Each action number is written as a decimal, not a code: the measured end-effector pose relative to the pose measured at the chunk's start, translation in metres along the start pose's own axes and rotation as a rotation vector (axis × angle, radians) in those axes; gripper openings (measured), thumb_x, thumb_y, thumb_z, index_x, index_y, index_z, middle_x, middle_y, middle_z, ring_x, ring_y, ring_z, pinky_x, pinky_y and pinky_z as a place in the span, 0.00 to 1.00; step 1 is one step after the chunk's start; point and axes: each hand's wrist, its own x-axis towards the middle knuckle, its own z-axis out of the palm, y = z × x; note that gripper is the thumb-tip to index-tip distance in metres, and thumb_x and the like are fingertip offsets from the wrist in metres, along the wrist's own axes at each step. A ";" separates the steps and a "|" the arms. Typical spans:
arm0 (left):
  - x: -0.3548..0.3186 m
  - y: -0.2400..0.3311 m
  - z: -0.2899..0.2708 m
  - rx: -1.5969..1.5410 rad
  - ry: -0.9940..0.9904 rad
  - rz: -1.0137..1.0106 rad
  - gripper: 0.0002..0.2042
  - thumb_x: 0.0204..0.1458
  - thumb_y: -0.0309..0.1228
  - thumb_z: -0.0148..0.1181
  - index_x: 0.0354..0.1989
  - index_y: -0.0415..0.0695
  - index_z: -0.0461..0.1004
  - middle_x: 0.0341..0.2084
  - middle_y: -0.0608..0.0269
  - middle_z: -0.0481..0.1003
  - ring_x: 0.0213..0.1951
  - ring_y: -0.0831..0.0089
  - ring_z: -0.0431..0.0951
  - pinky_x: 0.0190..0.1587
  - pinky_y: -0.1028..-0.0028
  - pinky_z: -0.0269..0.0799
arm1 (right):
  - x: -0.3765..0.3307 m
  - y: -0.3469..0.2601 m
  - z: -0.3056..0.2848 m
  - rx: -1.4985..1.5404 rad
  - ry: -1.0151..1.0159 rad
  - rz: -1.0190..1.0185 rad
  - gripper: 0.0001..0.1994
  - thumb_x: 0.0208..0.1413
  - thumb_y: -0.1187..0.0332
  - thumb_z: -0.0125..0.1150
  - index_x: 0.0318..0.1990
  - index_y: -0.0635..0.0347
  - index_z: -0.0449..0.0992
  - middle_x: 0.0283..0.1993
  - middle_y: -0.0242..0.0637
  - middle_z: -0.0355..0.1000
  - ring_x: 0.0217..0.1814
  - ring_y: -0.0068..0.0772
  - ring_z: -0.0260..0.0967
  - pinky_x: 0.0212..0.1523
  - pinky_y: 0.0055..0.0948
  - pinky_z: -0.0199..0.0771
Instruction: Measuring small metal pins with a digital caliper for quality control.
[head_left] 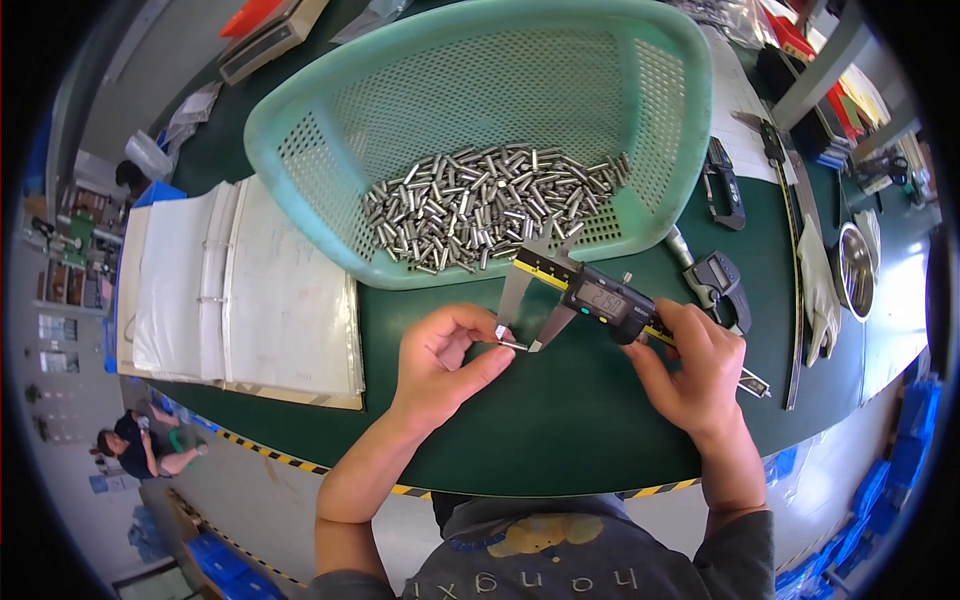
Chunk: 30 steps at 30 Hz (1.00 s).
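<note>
My left hand (448,358) pinches a small metal pin (514,345) between thumb and fingers, over the green table. The pin lies between the jaw tips of a digital caliper (600,300), whose jaws point toward me. Wrapped round the caliper's beam and slider is my right hand (690,368), its thumb underneath near the display. Just beyond the caliper stands a light green plastic basket (480,20), tilted toward me, with a heap of similar metal pins (490,205) in its bottom. Whether both jaws touch the pin I cannot tell.
An open ring binder (290,290) lies at left. To the right are two digital micrometers (718,280), another caliper (770,145), a steel rule (795,300), white gloves (820,290) and a metal bowl (855,262). A scale (272,42) stands far left. Another person (145,440) sits off at left.
</note>
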 end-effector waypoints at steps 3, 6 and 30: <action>-0.004 -0.006 -0.001 -0.062 0.008 -0.066 0.10 0.44 0.15 0.61 0.35 0.39 0.71 0.35 0.61 0.72 0.40 0.75 0.73 0.45 0.74 0.68 | -0.001 -0.001 0.004 -0.004 -0.028 -0.019 0.18 0.40 0.66 0.70 0.38 0.61 0.73 0.21 0.35 0.68 0.18 0.36 0.67 0.18 0.30 0.65; -0.007 -0.008 -0.002 -0.118 0.027 -0.109 0.10 0.45 0.15 0.60 0.36 0.39 0.71 0.36 0.62 0.73 0.40 0.76 0.73 0.45 0.75 0.68 | -0.001 -0.001 0.004 -0.006 -0.038 -0.021 0.18 0.40 0.66 0.70 0.38 0.62 0.74 0.21 0.35 0.67 0.17 0.35 0.66 0.18 0.29 0.65; -0.010 -0.005 0.003 -0.233 0.056 -0.089 0.11 0.47 0.18 0.61 0.40 0.36 0.71 0.36 0.60 0.74 0.39 0.77 0.74 0.44 0.76 0.69 | -0.001 0.001 0.003 -0.012 -0.067 0.027 0.18 0.37 0.60 0.73 0.31 0.61 0.72 0.20 0.35 0.68 0.16 0.36 0.66 0.17 0.29 0.64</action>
